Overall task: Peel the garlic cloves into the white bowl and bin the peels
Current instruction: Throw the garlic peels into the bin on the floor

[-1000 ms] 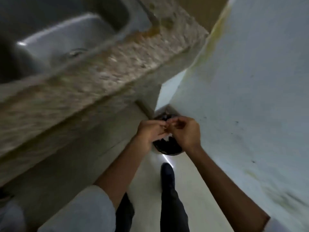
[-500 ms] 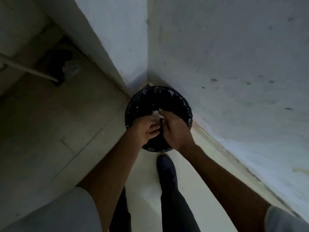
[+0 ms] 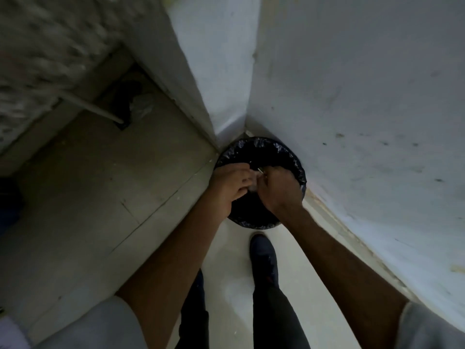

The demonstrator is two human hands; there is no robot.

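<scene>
1. Hands meet over the bin [image 3: 289,157], which stands on the floor [image 3: 88,197] in the corner where two walls [image 3: 352,96] join.
2. Left hand [image 3: 230,187]: it hangs over the near left part of the bin's mouth with its back turned up and to the left. Its fingers [image 3: 245,183] are curled inward toward the right hand, closed round pale peels [image 3: 254,186].
3. Right hand [image 3: 279,191]: it is seen from the back, over the middle and right of the bin's mouth. Its fingers [image 3: 266,177] are bent tight and point toward the left hand. At their tips they pinch the same scraps, and a thin pale sliver sticks out just above. How much it holds I cannot tell, as its back hides the palm.
4. Both sets of fingertips touch or nearly touch; the picture is too dim to tell which.
5. Peels: the visible scraps sit between the two hands, above the bin's opening, not down in it. The bottom of the bin is too dark to read.
6. Bin: it is round and lined with a crinkled black bag folded over the rim. The far rim shows bare; the hands cover the near part.
7. A dark shoe [image 3: 264,255] stands on the floor just short of the bin, between the two forearms.
8. A speckled counter [image 3: 37,59] edge is blurred at upper left.
</scene>
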